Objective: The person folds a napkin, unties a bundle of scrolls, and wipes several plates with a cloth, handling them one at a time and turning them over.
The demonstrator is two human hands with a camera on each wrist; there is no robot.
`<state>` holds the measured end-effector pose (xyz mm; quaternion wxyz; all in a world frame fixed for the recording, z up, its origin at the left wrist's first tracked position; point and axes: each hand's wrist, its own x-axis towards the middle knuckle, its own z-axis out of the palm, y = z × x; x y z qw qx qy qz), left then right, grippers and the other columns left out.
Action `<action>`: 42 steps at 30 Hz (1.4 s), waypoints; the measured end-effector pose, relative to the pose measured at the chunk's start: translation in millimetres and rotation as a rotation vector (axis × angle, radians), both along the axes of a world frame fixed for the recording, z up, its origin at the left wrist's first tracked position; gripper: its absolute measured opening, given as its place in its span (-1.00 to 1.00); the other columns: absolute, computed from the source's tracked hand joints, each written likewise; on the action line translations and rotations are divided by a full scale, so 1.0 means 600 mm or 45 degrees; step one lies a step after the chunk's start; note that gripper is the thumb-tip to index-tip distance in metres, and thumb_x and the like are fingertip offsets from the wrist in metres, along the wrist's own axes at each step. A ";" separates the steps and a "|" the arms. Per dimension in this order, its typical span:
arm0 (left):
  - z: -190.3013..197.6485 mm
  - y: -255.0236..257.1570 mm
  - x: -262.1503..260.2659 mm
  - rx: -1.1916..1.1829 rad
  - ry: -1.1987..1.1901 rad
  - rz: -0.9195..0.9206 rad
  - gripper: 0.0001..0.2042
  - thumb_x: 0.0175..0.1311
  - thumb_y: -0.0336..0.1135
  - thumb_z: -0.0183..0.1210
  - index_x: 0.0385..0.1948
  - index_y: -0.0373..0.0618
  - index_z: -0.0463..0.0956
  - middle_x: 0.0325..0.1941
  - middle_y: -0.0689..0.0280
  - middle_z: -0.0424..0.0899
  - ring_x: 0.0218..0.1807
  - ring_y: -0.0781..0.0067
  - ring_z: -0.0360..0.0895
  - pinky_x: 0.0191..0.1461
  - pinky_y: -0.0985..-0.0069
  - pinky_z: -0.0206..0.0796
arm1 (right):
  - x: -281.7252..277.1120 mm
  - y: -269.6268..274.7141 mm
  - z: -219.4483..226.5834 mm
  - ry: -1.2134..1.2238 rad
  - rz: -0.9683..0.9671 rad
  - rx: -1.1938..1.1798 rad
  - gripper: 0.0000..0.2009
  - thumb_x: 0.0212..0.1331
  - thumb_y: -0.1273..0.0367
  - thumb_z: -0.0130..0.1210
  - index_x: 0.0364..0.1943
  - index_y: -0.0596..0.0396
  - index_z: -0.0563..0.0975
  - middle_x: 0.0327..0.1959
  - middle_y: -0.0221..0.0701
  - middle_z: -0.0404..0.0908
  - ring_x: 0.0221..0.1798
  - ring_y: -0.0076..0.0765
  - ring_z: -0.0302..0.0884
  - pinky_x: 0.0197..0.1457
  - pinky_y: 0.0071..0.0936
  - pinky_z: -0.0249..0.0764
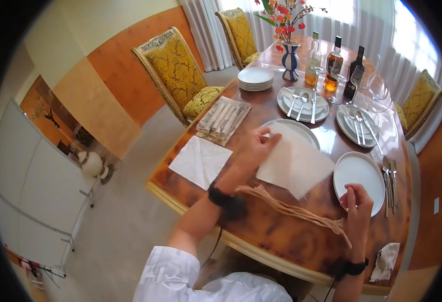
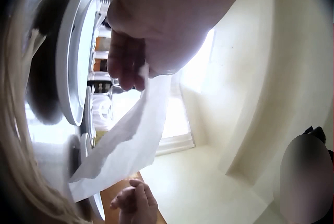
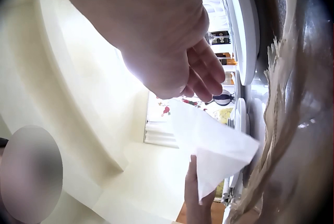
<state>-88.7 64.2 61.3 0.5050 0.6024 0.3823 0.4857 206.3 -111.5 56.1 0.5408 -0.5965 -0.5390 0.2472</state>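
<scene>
A white napkin (image 1: 295, 160) hangs from my left hand (image 1: 262, 146), which pinches it by one corner above the near plate in the head view. The same napkin (image 2: 130, 140) drapes below the curled fingers of my left hand (image 2: 130, 57) in the left wrist view. My right hand (image 1: 358, 202) is over the edge of an empty white plate (image 1: 359, 176), fingers loosely bent and holding nothing. In the right wrist view my right hand (image 3: 201, 73) is apart from the napkin (image 3: 214, 140). Twisted tan strands (image 1: 296, 210) lie on the table between my forearms.
A flat white napkin (image 1: 200, 161) and folded patterned cloths (image 1: 224, 119) lie at left. Stacked plates (image 1: 255, 79), a vase (image 1: 290, 63), bottles (image 1: 334, 65) and glasses stand farther back. Cutlery (image 1: 390, 185) lies right of the plate; a small cloth (image 1: 385, 261) is at the near right corner.
</scene>
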 end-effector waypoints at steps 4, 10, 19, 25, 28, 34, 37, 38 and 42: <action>0.057 0.030 -0.121 0.053 0.075 0.074 -0.74 0.47 -0.23 0.30 -0.01 -0.22 0.66 -0.28 0.30 0.81 -0.37 0.64 0.68 -0.32 0.61 0.52 | 0.003 -0.002 0.004 -0.073 0.010 -0.011 -0.87 0.47 0.49 0.07 -0.15 0.24 0.64 -0.52 -0.44 0.63 -0.45 -0.62 0.54 -0.37 -0.59 0.41; -0.021 0.085 -0.372 0.109 0.532 0.118 -0.79 0.40 -0.24 0.37 -0.22 -0.23 0.70 -0.34 0.42 0.74 -0.34 0.72 0.57 -0.31 0.62 0.40 | -0.010 -0.008 -0.006 -0.221 0.111 0.058 -0.88 0.45 0.48 0.10 -0.15 0.22 0.65 -0.54 -0.45 0.61 -0.49 -0.63 0.52 -0.40 -0.57 0.40; -0.064 0.100 -0.489 0.043 0.784 0.253 -0.76 0.32 -0.23 0.42 -0.27 -0.24 0.68 -0.38 0.39 0.71 -0.34 0.67 0.54 -0.26 0.54 0.42 | -0.013 -0.005 -0.016 -0.372 0.191 0.123 -0.89 0.44 0.49 0.12 -0.15 0.22 0.65 -0.58 -0.42 0.62 -0.53 -0.60 0.52 -0.44 -0.52 0.38; -0.050 0.112 -0.478 0.426 1.315 0.418 -0.72 0.25 -0.23 0.44 -0.21 -0.26 0.68 -0.46 0.25 0.71 -0.44 0.49 0.57 -0.30 0.39 0.44 | -0.004 -0.003 -0.025 -0.467 0.160 0.120 -0.90 0.42 0.49 0.13 -0.17 0.21 0.65 -0.59 -0.40 0.62 -0.54 -0.56 0.53 -0.43 -0.48 0.42; -0.035 0.106 -0.470 0.598 1.393 0.526 -0.75 0.27 -0.21 0.40 -0.22 -0.22 0.69 -0.35 0.04 0.75 -0.29 0.11 0.71 -0.17 0.23 0.51 | -0.006 -0.004 -0.018 -0.520 0.152 0.131 -0.91 0.40 0.47 0.16 -0.18 0.19 0.65 -0.57 -0.31 0.62 -0.52 -0.42 0.58 -0.39 -0.41 0.44; 0.095 -0.011 -0.315 0.642 1.072 0.380 -0.84 0.32 -0.36 0.34 -0.16 -0.22 0.69 -0.37 0.14 0.75 -0.35 0.39 0.69 -0.25 0.40 0.49 | -0.007 -0.017 -0.009 -0.630 0.086 0.213 -0.92 0.34 0.43 0.19 -0.17 0.10 0.66 -0.47 -0.10 0.64 -0.41 0.03 0.67 -0.31 -0.17 0.51; 0.126 -0.077 -0.217 0.721 0.945 0.153 -0.88 0.34 -0.47 0.31 -0.15 -0.24 0.70 -0.34 0.28 0.77 -0.38 0.57 0.63 -0.27 0.54 0.47 | -0.015 -0.026 0.009 -0.656 0.126 0.161 -0.91 0.34 0.43 0.19 -0.17 0.09 0.65 -0.44 -0.11 0.67 -0.35 0.11 0.67 -0.28 -0.11 0.53; 0.123 -0.090 -0.183 0.721 0.862 0.084 -0.89 0.35 -0.49 0.30 -0.16 -0.24 0.70 -0.33 0.29 0.77 -0.36 0.59 0.64 -0.25 0.56 0.47 | -0.015 -0.026 0.006 -0.657 0.146 0.169 -0.91 0.34 0.42 0.18 -0.17 0.09 0.65 -0.43 -0.12 0.68 -0.34 0.11 0.68 -0.27 -0.10 0.53; 0.073 -0.110 -0.030 0.651 0.671 -0.132 -0.87 0.37 -0.38 0.30 -0.14 -0.18 0.71 -0.38 0.26 0.76 -0.39 0.49 0.65 -0.25 0.49 0.49 | -0.016 -0.025 -0.003 -0.713 0.172 0.194 -0.90 0.36 0.39 0.16 -0.17 0.09 0.64 -0.40 -0.13 0.70 -0.29 0.09 0.70 -0.22 -0.08 0.56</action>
